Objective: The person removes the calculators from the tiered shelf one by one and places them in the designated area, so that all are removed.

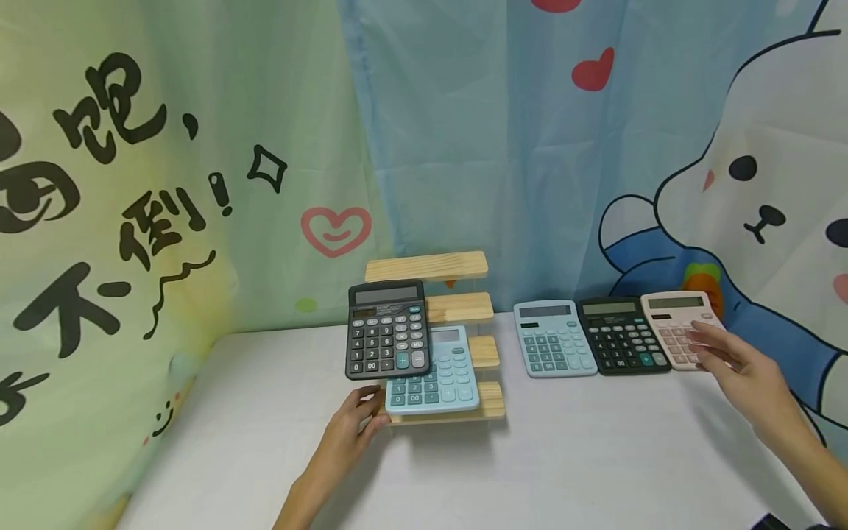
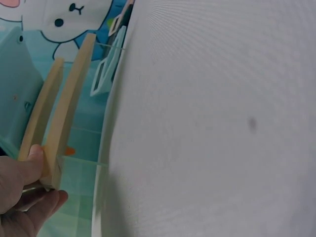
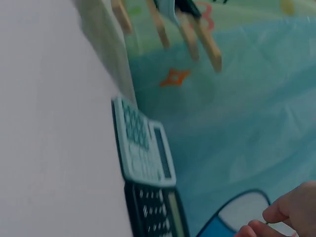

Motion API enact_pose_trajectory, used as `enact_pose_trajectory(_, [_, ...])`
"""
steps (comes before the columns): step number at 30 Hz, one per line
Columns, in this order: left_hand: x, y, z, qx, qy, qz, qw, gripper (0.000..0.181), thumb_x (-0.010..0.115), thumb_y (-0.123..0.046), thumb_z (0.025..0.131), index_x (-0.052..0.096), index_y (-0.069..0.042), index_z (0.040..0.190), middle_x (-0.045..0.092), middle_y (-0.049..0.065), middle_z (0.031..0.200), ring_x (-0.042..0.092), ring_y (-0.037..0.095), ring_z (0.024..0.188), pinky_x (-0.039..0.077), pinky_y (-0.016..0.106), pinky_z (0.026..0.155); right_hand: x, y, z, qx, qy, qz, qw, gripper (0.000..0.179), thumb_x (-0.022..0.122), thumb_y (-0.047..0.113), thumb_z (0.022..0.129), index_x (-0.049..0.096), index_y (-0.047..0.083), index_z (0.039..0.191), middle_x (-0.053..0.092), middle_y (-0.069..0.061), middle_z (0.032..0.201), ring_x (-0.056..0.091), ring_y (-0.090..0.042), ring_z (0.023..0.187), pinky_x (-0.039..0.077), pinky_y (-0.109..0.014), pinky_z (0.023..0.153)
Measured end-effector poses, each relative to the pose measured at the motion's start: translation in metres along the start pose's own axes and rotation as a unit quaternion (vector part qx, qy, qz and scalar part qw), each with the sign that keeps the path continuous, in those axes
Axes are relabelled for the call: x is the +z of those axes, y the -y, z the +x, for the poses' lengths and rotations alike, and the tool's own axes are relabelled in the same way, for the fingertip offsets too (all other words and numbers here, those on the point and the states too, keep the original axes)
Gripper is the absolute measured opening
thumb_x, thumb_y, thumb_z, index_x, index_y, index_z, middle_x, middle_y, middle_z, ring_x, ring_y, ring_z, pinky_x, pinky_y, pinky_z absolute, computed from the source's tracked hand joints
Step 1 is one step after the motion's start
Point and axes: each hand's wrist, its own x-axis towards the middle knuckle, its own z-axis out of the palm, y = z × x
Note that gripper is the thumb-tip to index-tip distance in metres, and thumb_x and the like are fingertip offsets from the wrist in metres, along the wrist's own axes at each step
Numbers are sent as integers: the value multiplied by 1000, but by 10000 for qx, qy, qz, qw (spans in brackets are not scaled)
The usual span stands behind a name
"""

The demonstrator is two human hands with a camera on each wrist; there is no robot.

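A tiered wooden rack (image 1: 457, 265) of pale slats on clear sides stands on the table. My left hand (image 1: 351, 430) pinches the left end of its lowest front slat (image 2: 69, 108), thumb on one side and fingers on the other. On the rack lean a light blue calculator (image 1: 457, 368) and, overlapping it higher up on the left, a dark grey calculator (image 1: 391, 331). To the right, my right hand (image 1: 745, 368) is at a pink calculator (image 1: 676, 302), its fingers loosely bent and overlapping the calculator's right edge in the head view.
Left of the pink calculator lie a black calculator (image 1: 623, 338) and another light blue calculator (image 1: 555, 340), side by side along the back of the white table (image 1: 530, 471). A printed curtain (image 1: 450, 147) hangs right behind. A small dark object (image 1: 771, 523) shows at the bottom right.
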Motion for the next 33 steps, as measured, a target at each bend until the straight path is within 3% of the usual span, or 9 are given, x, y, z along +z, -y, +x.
enact_pose_trajectory(3, [0,0,1,58,-36,38,10000,41,67,-21,88,65,5,119,61,16,126,63,32,115,52,45,95,1,15,-11,-231,140,197,9994,47,43,23,105,36,11,150,52,-28,137,55,0,100,43,3,66])
enact_pose_trajectory(6, [1,0,1,65,-48,43,10000,41,67,-21,88,65,5,120,62,15,125,63,32,114,52,46,95,0,25,-21,-472,384,592,9964,49,46,28,104,39,13,149,60,-2,131,47,24,92,47,1,71])
enact_pose_trajectory(9, [1,0,1,67,-36,35,10000,41,67,-22,88,65,5,120,61,15,126,63,32,115,52,46,95,-1,34,-28,-704,700,959,9904,50,48,29,103,39,13,149,53,27,122,53,24,94,49,-1,74])
enact_pose_trajectory(12, [0,-1,0,50,-21,41,10000,41,67,-22,88,65,4,121,61,15,126,62,32,115,52,46,95,0,41,-33,-838,975,1157,9849,51,49,27,103,37,11,149,46,35,119,56,21,94,52,-5,75])
enact_pose_trajectory(17, [-1,-2,0,20,-23,8,10000,41,67,-22,88,65,4,121,61,15,126,62,32,116,52,46,95,6,50,-37,-933,1310,1410,9769,52,50,27,102,36,11,150,47,34,120,62,12,95,56,-12,76])
enact_pose_trajectory(24, [-2,-2,1,56,-5,41,10000,41,68,-20,88,65,4,120,62,14,126,62,31,116,52,45,95,20,60,-43,-975,1670,1768,9651,52,51,24,102,36,4,148,52,32,121,62,11,100,57,-16,78])
enact_pose_trajectory(28, [-2,-1,1,41,-42,81,10000,41,69,-20,87,65,4,120,62,13,125,62,32,116,52,46,95,29,77,-43,-936,2109,1936,9536,53,51,25,102,35,3,148,57,1,135,63,8,100,57,-18,80])
enact_pose_trajectory(31, [0,0,1,156,-76,136,9998,41,69,-20,87,66,4,119,63,15,123,63,32,114,53,45,93,35,93,-44,-919,2401,2043,9445,53,52,25,102,37,5,148,48,-22,142,63,7,100,57,-19,82])
enact_pose_trajectory(33, [1,0,1,183,-56,127,9997,41,69,-20,87,66,4,119,63,15,123,63,32,114,54,45,93,39,107,-45,-942,2544,2062,9402,51,53,25,101,39,5,146,46,-24,144,64,5,101,57,-20,83])
